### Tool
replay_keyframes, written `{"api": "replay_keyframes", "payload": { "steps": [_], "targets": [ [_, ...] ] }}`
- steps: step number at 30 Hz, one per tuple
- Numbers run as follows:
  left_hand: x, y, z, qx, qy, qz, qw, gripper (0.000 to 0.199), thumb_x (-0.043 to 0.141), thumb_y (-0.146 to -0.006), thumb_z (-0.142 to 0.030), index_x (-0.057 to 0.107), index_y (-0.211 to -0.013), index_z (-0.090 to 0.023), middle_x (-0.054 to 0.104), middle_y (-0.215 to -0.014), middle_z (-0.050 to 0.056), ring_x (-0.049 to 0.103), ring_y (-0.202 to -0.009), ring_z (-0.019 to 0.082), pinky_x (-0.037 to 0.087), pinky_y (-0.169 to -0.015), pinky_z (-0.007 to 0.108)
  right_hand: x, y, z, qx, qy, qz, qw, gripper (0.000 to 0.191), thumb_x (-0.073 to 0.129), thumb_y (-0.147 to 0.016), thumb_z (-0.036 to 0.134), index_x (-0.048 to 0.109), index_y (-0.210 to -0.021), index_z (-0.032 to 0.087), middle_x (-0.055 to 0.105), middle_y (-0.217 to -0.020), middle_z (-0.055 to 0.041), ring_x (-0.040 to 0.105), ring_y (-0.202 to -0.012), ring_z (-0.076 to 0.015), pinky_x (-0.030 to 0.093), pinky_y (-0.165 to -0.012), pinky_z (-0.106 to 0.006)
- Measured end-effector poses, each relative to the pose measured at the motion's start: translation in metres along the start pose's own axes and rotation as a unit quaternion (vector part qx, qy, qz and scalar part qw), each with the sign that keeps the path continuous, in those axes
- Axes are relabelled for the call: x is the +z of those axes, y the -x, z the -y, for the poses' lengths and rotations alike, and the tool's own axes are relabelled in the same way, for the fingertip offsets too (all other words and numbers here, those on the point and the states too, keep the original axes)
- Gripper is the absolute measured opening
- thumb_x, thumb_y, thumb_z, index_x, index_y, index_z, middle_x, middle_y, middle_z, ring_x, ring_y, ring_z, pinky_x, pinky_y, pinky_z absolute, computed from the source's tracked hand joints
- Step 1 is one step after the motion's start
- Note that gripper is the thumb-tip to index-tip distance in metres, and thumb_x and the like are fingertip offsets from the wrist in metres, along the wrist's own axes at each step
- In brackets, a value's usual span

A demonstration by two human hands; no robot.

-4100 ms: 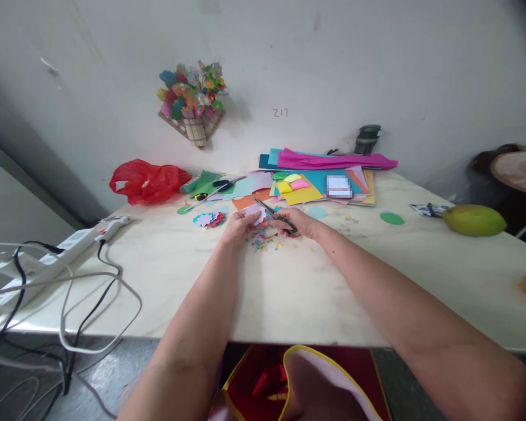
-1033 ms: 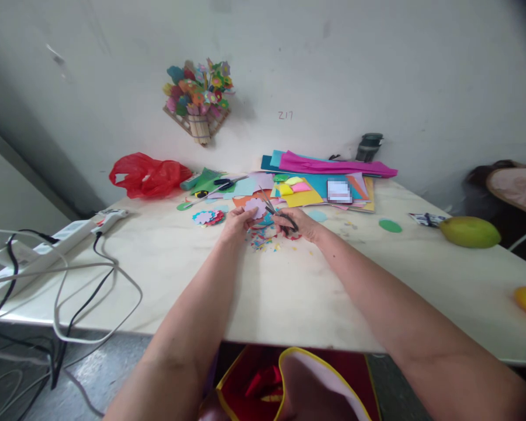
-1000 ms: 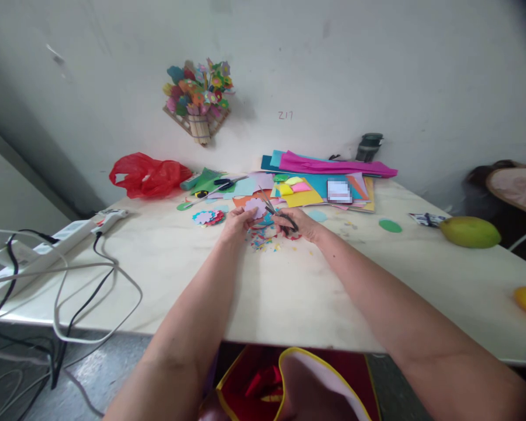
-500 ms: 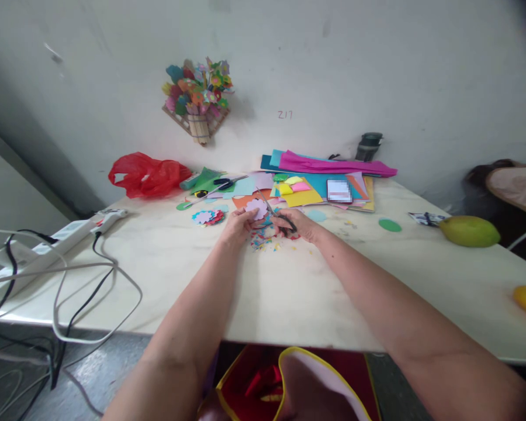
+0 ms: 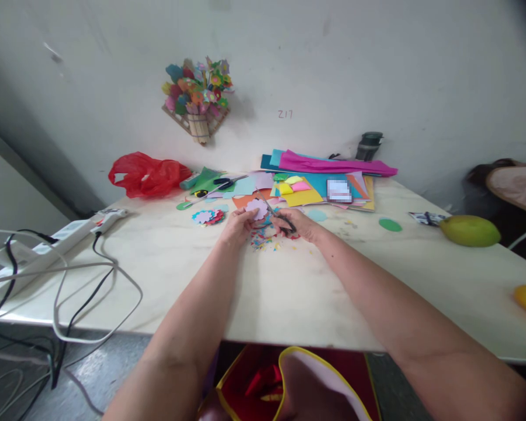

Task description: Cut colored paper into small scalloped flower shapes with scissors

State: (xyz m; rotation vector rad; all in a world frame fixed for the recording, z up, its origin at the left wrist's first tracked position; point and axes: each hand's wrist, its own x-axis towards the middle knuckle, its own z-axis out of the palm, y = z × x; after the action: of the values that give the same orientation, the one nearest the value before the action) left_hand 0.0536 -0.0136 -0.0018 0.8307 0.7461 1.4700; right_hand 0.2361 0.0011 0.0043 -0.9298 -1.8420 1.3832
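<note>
A lilac paper flower with a scalloped edge (image 5: 257, 209) is pinched in my left hand (image 5: 240, 225). My right hand (image 5: 301, 224) grips a pair of dark-handled scissors (image 5: 284, 222), whose blades point up and left beside the flower's right edge. Whether the blades touch the paper I cannot tell. Below both hands lie small coloured paper scraps (image 5: 265, 242). To the left of my left hand sits a little pile of scalloped paper flowers (image 5: 208, 217) in lilac, blue and red.
At the back are coloured paper sheets (image 5: 304, 196), a phone (image 5: 339, 191), second scissors (image 5: 223, 183) and a red plastic bag (image 5: 146, 174). A power strip (image 5: 70, 231) with cables lines the left. A green mango (image 5: 471, 231) and a green paper oval (image 5: 390, 224) lie right.
Hardly anything differs. My right hand and the scissors have shifted very slightly; the flower stays in my left hand.
</note>
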Motion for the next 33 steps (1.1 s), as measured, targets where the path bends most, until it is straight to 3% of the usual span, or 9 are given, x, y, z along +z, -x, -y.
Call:
{"api": "replay_keyframes", "payload": {
  "steps": [22, 33],
  "targets": [
    [-0.001, -0.002, 0.000, 0.007, 0.017, -0.003, 1.000, 0.012, 0.070, -0.064, -0.008, 0.064, -0.074, -0.010, 0.070, -0.068, 0.004, 0.068, -0.063, 0.015, 0.058, -0.062, 0.025, 0.004, 0.001, 0.004, 0.020, 0.010, -0.022, 1.000, 0.027, 0.072, -0.070, 0.035, 0.057, -0.081, 0.016, 0.052, -0.050, 0.0056, 0.042, -0.036, -0.0056, 0.029, -0.031, -0.016],
    [-0.004, -0.003, 0.001, 0.031, -0.002, -0.024, 0.999, 0.018, 0.075, -0.063, -0.015, 0.064, -0.077, -0.011, 0.068, -0.068, 0.003, 0.066, -0.060, 0.014, 0.057, -0.060, 0.025, 0.004, 0.006, 0.009, 0.036, -0.019, 0.023, 0.999, 0.028, 0.076, -0.067, 0.034, 0.056, -0.075, 0.015, 0.057, -0.053, 0.0043, 0.047, -0.040, -0.0051, 0.035, -0.037, -0.015]
  ]
}}
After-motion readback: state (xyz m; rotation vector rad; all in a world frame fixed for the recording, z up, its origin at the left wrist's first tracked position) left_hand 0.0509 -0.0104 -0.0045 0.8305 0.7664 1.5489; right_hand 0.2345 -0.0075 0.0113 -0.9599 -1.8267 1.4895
